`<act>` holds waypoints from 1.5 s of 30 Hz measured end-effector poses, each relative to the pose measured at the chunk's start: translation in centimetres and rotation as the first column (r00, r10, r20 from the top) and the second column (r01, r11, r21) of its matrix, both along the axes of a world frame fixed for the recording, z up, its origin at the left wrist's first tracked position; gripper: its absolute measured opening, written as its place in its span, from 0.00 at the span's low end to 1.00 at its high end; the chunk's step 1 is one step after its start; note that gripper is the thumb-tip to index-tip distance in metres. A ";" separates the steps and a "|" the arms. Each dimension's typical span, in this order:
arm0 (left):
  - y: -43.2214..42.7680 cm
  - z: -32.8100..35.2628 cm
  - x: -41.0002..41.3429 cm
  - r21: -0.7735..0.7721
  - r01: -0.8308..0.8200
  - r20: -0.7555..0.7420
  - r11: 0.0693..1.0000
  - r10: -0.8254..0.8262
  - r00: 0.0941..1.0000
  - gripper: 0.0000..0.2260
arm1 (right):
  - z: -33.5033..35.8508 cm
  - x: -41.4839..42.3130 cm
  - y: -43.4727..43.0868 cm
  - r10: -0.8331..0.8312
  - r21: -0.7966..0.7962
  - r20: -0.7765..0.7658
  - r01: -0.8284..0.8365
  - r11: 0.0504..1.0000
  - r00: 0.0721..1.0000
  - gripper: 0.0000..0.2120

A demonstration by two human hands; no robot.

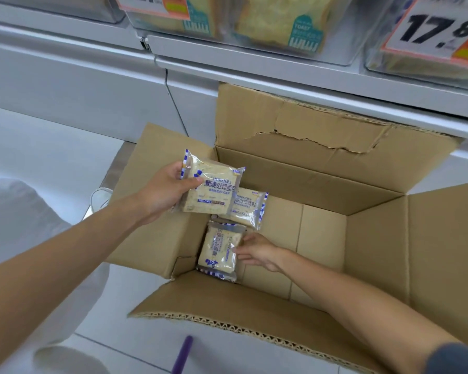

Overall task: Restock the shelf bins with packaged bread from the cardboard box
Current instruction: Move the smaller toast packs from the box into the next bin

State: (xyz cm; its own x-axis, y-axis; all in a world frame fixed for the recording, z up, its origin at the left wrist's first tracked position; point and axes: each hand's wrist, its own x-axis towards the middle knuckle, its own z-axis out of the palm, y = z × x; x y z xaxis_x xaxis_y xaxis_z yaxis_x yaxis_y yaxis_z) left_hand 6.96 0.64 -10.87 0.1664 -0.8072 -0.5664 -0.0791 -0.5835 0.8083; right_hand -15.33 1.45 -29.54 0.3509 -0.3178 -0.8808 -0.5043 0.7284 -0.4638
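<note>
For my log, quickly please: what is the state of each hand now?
Left hand: closed, holding a bread packet over the cardboard box.
Right hand: fingers at a second packet inside the box; grip cannot be told.

left grip (168, 190) around a bread pack (214, 191) over the cardboard box (322, 182)

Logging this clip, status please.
Left hand grips bread pack over box. Right hand touches second pack inside; third pack beside it. Nothing blocking.
</note>
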 end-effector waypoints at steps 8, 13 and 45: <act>0.8 -0.2 0.4 0.009 0.045 0.027 0.999 -0.045 0.999 0.11 | 1.2 1.2 0.2 -0.029 -0.130 0.027 0.032 0.991 0.999 0.13; 0.4 -0.4 -0.4 0.007 0.071 0.073 0.997 -0.071 0.995 0.10 | 6.2 -3.8 -2.2 -0.007 -0.281 0.006 0.008 0.960 1.000 0.20; -10.3 21.0 -22.9 -0.662 0.434 0.418 0.611 -0.179 0.891 0.22 | 39.7 -21.5 -10.5 -0.372 -0.687 0.426 0.562 0.461 0.825 0.31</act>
State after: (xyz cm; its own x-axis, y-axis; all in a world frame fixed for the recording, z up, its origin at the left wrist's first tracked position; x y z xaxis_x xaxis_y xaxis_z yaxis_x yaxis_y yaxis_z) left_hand -15.94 -9.64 10.15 -0.1245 -0.9598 0.2517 -0.4342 0.2808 0.8560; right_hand -36.79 -9.09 10.18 0.0588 -0.9867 -0.1516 -0.0339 0.1498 -0.9881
